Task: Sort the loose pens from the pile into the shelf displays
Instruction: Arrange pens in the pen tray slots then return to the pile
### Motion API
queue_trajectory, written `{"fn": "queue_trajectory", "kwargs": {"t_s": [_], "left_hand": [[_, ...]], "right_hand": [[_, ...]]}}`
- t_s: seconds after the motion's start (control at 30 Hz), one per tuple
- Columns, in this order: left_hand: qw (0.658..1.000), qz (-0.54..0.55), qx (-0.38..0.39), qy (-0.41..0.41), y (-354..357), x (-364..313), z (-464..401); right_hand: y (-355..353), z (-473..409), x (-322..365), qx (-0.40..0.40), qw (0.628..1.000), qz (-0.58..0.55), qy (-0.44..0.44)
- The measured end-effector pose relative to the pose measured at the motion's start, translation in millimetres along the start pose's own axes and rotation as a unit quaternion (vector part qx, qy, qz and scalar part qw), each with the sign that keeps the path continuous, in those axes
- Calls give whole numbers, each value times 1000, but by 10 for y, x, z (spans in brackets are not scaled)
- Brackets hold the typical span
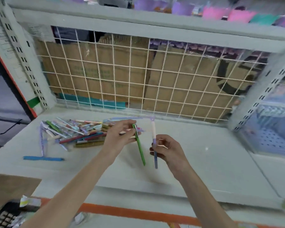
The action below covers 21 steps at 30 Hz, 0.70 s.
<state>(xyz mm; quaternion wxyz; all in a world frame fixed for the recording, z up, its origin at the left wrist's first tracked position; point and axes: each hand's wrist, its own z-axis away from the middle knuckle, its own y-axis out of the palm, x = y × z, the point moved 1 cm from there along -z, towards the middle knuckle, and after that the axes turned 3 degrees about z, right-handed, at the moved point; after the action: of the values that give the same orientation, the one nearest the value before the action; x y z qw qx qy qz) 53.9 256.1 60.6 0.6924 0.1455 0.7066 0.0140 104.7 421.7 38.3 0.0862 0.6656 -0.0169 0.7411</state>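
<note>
Above the white shelf board (204,162), a green pen (139,145) hangs nearly upright, its top end pinched between the fingers of the left hand (120,135), its lower end pointing down and clear of the board. Just beside it to the right, the right hand (169,149) grips a purple-and-white pen (154,142) round the middle of its barrel, fingers curled about it; this pen also stands close to upright, with a pale upper part and a purple lower end. The two pens are near each other but apart.

Behind the left hand lies the pile of loose pens (76,133), a mixed heap of red, green, teal, white and patterned barrels on the left half of the board. A single blue pen (43,158) lies flat on its own in front of the pile, nearer the shelf edge.

A white wire grid (138,76) forms the back of the bay, with brown cardboard boxes (179,83) behind it. On the right stands a pale blue perforated basket (273,137). An orange strip (138,212) runs along the front below the shelf.
</note>
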Motion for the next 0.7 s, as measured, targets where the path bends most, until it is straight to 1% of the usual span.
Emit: {"fn": "queue_trajectory", "kwargs": {"t_s": [0.1,0.23,0.43,0.7], "left_hand": [[999,-2,34,1,403,-6,16],[997,10,79,-10,1157,94,142],[989,8,148,-24,2542,431,542],[958,12,282,-44,4491,875,1166]], "right_hand": [[-361,160,37,-30,999,-1,-17],[-1029,505,85,-80,996,8,-34],[-2293,1144,204,-150,984,79,-53],[-4021,2156,382,-293,951,74,-68]]}}
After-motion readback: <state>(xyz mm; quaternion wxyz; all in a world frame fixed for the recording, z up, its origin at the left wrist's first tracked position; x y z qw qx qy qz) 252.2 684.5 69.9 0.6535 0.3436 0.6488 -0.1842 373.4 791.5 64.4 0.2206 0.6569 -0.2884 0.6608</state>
